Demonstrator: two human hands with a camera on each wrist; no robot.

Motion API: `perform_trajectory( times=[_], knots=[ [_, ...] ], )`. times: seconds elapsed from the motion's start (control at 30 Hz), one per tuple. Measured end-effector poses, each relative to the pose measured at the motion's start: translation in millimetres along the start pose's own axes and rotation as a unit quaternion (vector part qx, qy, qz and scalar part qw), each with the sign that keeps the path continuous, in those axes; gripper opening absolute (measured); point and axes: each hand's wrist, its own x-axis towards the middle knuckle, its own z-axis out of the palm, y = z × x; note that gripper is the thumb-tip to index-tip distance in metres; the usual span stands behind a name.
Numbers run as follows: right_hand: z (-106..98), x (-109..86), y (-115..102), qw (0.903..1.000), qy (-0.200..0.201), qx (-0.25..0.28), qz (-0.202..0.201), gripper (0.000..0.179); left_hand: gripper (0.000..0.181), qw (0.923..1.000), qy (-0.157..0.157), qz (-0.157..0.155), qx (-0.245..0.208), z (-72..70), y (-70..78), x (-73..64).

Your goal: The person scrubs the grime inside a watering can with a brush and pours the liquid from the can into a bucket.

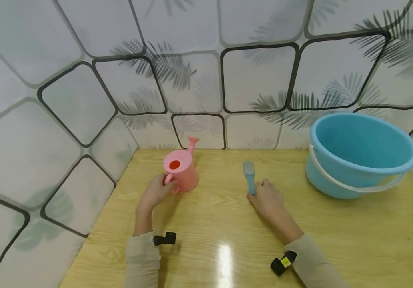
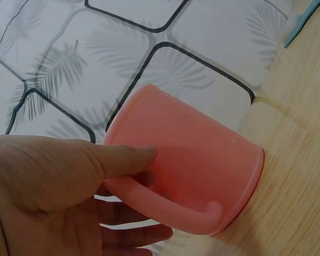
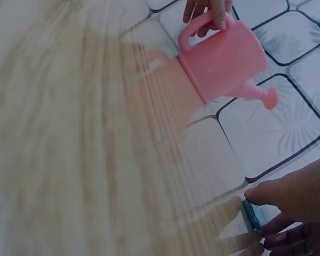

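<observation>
A pink watering can (image 1: pixel 186 176) stands upright on the table at left centre, its spout pointing to the back wall. My left hand (image 1: pixel 157 191) grips it at the handle; in the left wrist view the thumb lies along the can's side above the handle (image 2: pixel 165 205), with the other fingers below. Right of the can, a small blue brush (image 1: pixel 249 176) lies on the table, its head toward the wall. My right hand (image 1: pixel 269 199) pinches the end of its handle. The right wrist view shows the thumb and fingers about the blue handle (image 3: pixel 252 214).
A light-blue bucket (image 1: pixel 357 182) with a white handle (image 1: pixel 350 186) stands at the right of the wooden table (image 1: pixel 206 224). Behind the table rises a patterned wall (image 1: pixel 260 80), with another wall along the left side.
</observation>
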Motion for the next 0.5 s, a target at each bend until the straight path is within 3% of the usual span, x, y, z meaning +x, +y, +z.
perform_trajectory(
  times=[0.23,0.5],
  knots=[
    [-8,-0.5,11,0.9995,0.003,0.025,0.017,0.021,0.022,0.9976,0.012,-0.018,-0.066,3.3,-7.1,3.4],
    [-21,-6.3,36,0.9918,-0.033,0.083,0.091,0.016,0.025,0.9859,0.01,-0.008,-0.167,13.3,-13.7,9.6]
  ],
)
